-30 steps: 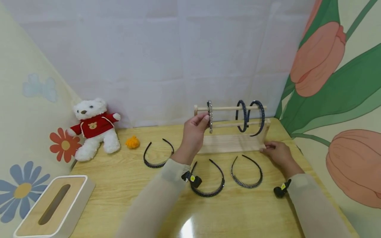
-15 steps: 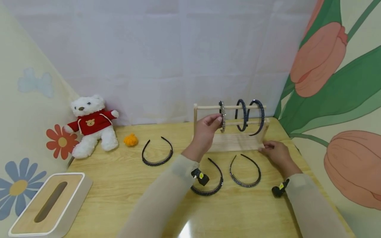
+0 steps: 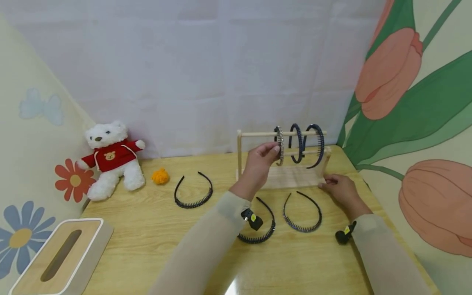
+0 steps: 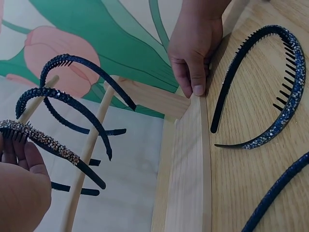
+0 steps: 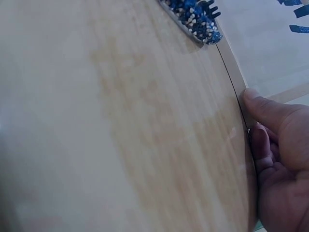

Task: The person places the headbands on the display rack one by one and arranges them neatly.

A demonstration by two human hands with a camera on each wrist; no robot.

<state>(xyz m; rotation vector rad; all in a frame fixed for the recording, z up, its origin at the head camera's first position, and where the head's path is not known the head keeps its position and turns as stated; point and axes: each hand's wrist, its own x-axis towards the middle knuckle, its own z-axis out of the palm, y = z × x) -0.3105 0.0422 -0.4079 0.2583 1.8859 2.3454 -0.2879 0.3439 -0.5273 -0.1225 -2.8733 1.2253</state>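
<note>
A wooden headband rack (image 3: 291, 177) with two horizontal rods stands at the back right of the table. My left hand (image 3: 258, 167) pinches a silver-sparkled toothed headband (image 3: 282, 149) that hangs over the rods. In the left wrist view its dark ends pass behind the lower rod. To its right hang a dark blue headband (image 3: 297, 143) and another dark headband (image 3: 320, 147), a little apart. My right hand (image 3: 343, 189) grips the front right corner of the rack's base. Up close in the right wrist view, the thumb (image 5: 263, 107) presses on that corner with fingers curled beside it.
Three more toothed headbands lie on the table: one at left (image 3: 193, 203), one partly under my left wrist (image 3: 258, 238), one at right (image 3: 303, 227). Leftward are an orange pom-pom (image 3: 160, 176), a white teddy bear (image 3: 114, 159) and a tissue box (image 3: 60, 256).
My left hand has moved right along the rack, sliding the silver-sparkled headband from near the left post toward the other two. The right hand has stayed at the base corner.
</note>
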